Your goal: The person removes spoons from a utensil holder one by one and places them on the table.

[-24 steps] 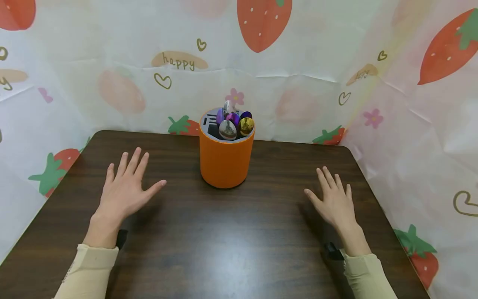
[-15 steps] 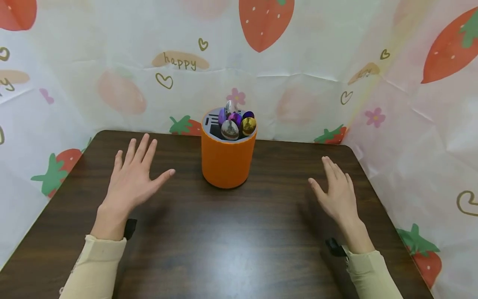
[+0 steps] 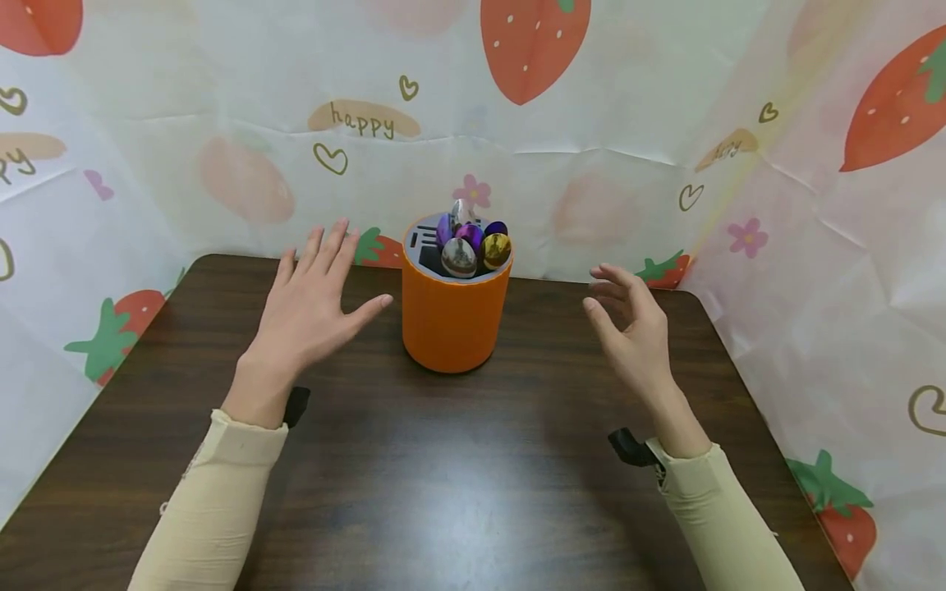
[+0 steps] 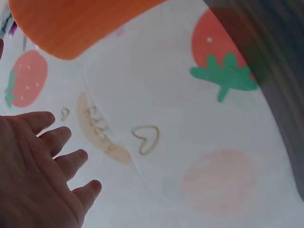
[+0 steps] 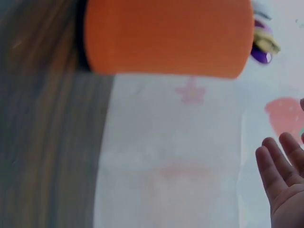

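An orange cylindrical utensil holder (image 3: pixel 454 328) stands upright at the back middle of the table. Out of its grey slotted top rise several shiny spoons, among them a silver spoon (image 3: pixel 459 258), a gold spoon (image 3: pixel 496 251) and a purple spoon (image 3: pixel 470 237). My left hand (image 3: pixel 310 300) is raised to the left of the holder, fingers spread, thumb pointing toward it. To the holder's right, my right hand (image 3: pixel 631 328) hovers with loosely bent fingers, holding nothing. Both wrist views show the holder's orange side, apart from the fingers.
The dark wood table (image 3: pixel 443 476) reaches back to a white strawberry-print cloth (image 3: pixel 259 82), which hangs behind it and along both sides. A black wrist camera (image 3: pixel 628 447) sits on the right wrist, another (image 3: pixel 297 406) on the left.
Both hands have risen and moved inward toward the holder, the left forward and right, the right to the left. The right fingers have bent more. Holder and spoons stay in place.
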`<act>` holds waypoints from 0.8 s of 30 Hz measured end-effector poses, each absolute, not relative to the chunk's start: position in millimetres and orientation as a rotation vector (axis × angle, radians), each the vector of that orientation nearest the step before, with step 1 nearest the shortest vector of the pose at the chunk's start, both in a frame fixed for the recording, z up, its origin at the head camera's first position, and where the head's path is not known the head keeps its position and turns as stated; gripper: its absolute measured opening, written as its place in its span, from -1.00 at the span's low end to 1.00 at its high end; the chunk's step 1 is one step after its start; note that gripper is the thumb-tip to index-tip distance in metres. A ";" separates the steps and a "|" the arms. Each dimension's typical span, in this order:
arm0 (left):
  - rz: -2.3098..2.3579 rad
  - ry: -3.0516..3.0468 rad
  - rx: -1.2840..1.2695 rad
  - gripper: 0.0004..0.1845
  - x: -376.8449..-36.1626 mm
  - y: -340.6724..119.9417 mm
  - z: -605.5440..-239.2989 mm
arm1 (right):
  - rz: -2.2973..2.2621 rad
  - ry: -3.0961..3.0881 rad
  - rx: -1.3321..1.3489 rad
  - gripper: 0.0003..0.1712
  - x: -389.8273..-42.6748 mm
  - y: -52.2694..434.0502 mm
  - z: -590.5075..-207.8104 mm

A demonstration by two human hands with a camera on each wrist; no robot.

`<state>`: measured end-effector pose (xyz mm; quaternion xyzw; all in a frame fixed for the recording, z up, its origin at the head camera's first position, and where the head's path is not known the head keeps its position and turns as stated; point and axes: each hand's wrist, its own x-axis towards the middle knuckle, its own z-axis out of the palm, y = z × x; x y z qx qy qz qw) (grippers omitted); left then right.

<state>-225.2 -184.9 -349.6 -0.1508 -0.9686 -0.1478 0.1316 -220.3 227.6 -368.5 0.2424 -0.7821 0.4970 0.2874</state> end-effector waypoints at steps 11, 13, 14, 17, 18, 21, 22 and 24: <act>-0.345 -2.836 -0.551 0.07 -250.2 -152.6 -334.3 | 1.516 -2.064 0.757 -0.58 -249.0 179.5 -339.5; -0.342 -2.842 -0.568 0.07 -253.9 -147.9 -333.1 | 1.513 -2.080 0.777 -0.60 -253.6 173.2 -336.9; -0.340 -2.846 -0.577 0.07 -255.6 -145.8 -332.6 | 1.515 -2.090 0.783 -0.61 -255.7 170.5 -335.9; -0.330 -2.859 -0.610 0.08 -260.4 -139.6 -331.5 | 1.511 -2.128 0.798 -0.62 -261.1 163.4 -333.5; -0.329 -2.866 -0.621 0.08 -262.0 -137.6 -331.2 | 1.509 -2.140 0.801 -0.63 -262.6 161.6 -332.9; -0.321 -2.891 -0.652 0.11 -266.5 -132.6 -331.5 | 1.503 -2.165 0.814 -0.64 -267.1 157.3 -332.1; -0.320 -2.899 -0.659 0.11 -267.9 -131.2 -331.8 | 1.498 -2.171 0.818 -0.65 -268.6 156.3 -332.2; -0.323 -2.919 -0.672 0.13 -270.9 -129.0 -332.9 | 1.498 -2.176 0.825 -0.68 -271.7 154.3 -332.4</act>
